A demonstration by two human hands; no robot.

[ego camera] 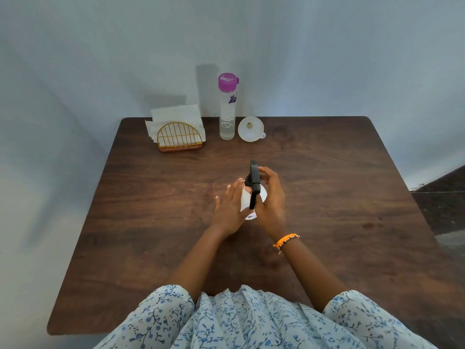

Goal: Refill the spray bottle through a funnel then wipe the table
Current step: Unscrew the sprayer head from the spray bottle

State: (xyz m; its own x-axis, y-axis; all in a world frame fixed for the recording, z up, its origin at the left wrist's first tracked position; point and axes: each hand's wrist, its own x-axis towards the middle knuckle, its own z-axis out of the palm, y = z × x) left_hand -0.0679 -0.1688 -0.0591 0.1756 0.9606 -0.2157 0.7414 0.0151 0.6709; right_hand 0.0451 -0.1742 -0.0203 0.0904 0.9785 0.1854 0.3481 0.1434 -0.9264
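While the dark wooden table (327, 197) carries everything, the relation that matters is in its middle, where the spray bottle (261, 195) stands upright between the two hands, with its long axis vertical and its black spray head (254, 182) on top, the nozzle pointing to the far side. The left hand (230, 207) lies flat against the left side of the white body, its fingers straight and a little spread, so it steadies the bottle more than it grips. The right hand (270, 197) is curled around the right side, and its fingers reach up to the black head; it looks like a hold for unscrewing, though I cannot tell how tightly it presses. My judgement is that the head must come off first, so the right hand, which is nearer to it, should turn while the left one holds the body. At the far edge stand the water bottle (227, 114) with a purple cap, the white funnel (250, 128) just to its right, and the napkins (176, 117) in a gold holder (179, 137) further left, all well apart from the hands.
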